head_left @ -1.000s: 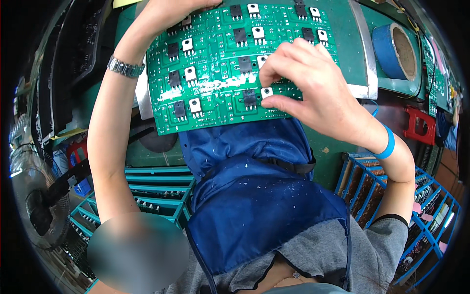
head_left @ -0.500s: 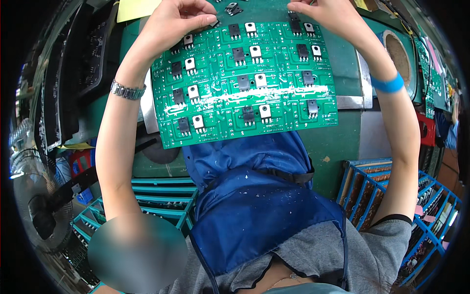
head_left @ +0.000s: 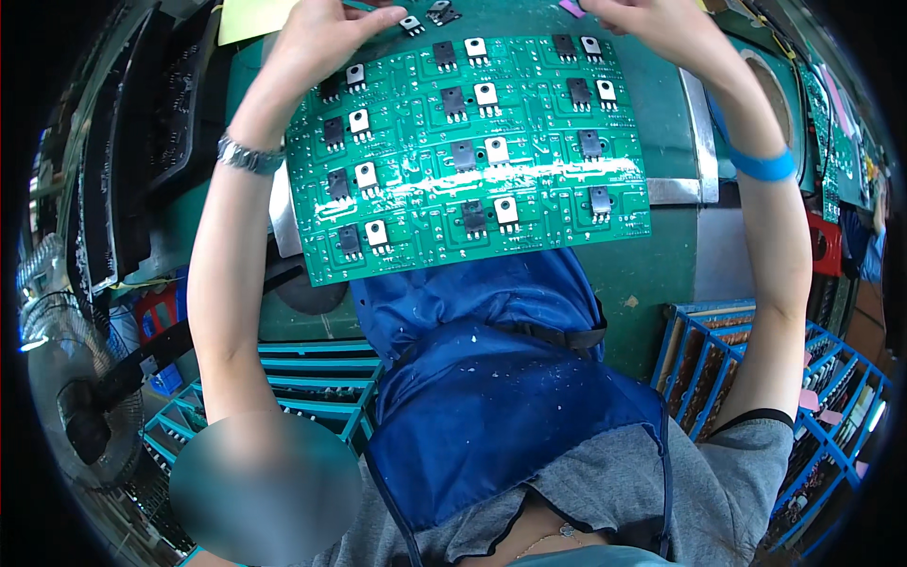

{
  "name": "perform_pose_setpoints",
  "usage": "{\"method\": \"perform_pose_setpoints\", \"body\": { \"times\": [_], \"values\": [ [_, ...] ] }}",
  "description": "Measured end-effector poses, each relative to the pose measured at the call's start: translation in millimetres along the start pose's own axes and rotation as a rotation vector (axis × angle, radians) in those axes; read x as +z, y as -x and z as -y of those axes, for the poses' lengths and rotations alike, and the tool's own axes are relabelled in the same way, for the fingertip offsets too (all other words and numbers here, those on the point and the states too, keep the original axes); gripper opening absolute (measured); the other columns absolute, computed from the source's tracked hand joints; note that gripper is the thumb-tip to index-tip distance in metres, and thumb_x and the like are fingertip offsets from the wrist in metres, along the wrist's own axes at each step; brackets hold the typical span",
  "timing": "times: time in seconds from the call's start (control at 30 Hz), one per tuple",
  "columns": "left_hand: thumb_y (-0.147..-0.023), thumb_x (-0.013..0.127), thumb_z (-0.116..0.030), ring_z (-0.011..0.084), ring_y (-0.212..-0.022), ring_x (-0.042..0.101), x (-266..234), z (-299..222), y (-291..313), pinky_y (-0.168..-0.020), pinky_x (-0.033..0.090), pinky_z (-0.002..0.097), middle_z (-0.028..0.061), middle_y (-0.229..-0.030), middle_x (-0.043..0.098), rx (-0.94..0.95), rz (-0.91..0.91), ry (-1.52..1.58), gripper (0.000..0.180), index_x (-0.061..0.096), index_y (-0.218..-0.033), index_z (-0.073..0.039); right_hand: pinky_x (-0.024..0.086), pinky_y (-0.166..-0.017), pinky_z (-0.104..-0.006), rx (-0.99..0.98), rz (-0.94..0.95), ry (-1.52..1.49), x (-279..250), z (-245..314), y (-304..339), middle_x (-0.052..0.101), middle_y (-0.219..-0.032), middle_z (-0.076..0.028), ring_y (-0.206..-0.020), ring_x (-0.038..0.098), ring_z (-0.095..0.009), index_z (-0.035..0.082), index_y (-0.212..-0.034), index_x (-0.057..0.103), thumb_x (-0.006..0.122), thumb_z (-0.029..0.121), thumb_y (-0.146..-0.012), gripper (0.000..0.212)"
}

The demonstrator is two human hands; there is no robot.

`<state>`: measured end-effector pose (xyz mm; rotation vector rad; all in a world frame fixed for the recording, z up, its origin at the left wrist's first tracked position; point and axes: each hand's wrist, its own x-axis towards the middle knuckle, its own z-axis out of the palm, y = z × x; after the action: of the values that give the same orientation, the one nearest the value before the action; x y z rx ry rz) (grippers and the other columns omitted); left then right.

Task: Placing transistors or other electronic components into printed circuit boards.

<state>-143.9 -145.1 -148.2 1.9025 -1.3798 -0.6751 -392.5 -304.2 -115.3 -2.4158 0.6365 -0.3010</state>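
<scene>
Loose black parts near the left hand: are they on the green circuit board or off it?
Off: the loose parts lie past the far edge of the circuit board, with tabletop showing between.

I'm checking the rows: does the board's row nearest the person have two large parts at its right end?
No, only one dark part sits there on the green board.

Green circuit board (head_left: 408,210) bears rows of three-legged components (head_left: 454,100); perhaps three loose components (head_left: 410,24) lie beyond.
</scene>
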Motion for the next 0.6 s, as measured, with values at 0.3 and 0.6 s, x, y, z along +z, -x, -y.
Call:
{"method": "perform_pose_setpoints", "body": {
  "times": [0.3,0.6],
  "values": [
    [-0.09,0.069,-0.019,0.0081,-0.092,0.059,-28,36,76,-0.077,0.048,0.0212,0.0058,-0.1,0.067,0.132,-0.191,-0.078,0.029,0.068,-0.114,-0.003,0.049,-0.068,-0.0163,0.205,0.137,-0.549,14,21,127,0.064,-0.081,0.002,-0.075,0.058,-0.002,-0.002,-0.09,0.066,0.074,0.01,-0.084,0.015],
    [-0.096,0.063,-0.021,0.0081,-0.092,0.058,-12,59,133,-0.081,0.048,0.0227,0.0053,-0.101,0.065,-0.044,-0.509,0.078,0.029,0.066,-0.115,0.0,0.044,-0.064,-0.0187,0.252,0.084,-0.503,24,4,146,0.064,-0.08,0.002,-0.072,0.053,-0.002,0.001,-0.089,0.071,0.076,0.016,-0.083,0.017]
  ]
}}
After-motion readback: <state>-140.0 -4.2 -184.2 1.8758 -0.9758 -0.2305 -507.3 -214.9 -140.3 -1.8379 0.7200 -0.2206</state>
